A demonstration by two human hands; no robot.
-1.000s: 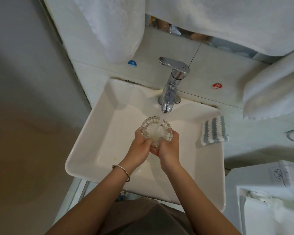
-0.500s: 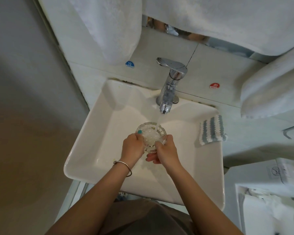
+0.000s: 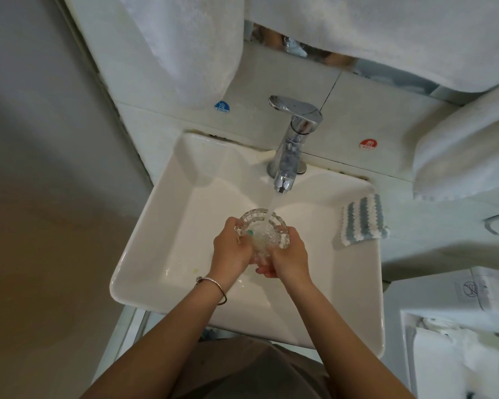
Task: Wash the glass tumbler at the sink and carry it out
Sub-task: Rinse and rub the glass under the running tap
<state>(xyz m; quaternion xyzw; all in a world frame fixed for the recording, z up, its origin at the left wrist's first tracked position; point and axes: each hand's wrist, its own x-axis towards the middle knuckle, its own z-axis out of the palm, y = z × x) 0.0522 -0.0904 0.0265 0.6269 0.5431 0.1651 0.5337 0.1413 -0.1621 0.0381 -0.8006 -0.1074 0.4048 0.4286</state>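
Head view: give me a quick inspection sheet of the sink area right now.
Surface: white rectangular ceramic sink, wet, small yellowish specks on its floor.
Job's things: clear cut-glass tumbler upright under the chrome tap, water running into it.
Clutter: blue-and-white striped cloth on the sink's right rim.
Hands: left hand and right hand both grip the tumbler; silver bangle on the left wrist.
Cables: nothing seen.
Surroundings: white towels hanging above; cold and hot stickers on the tiles.

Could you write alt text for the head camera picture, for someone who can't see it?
Two hands, left hand and right hand, hold a glass tumbler under running water from a chrome faucet over a white sink. A striped cloth lies on its right rim.
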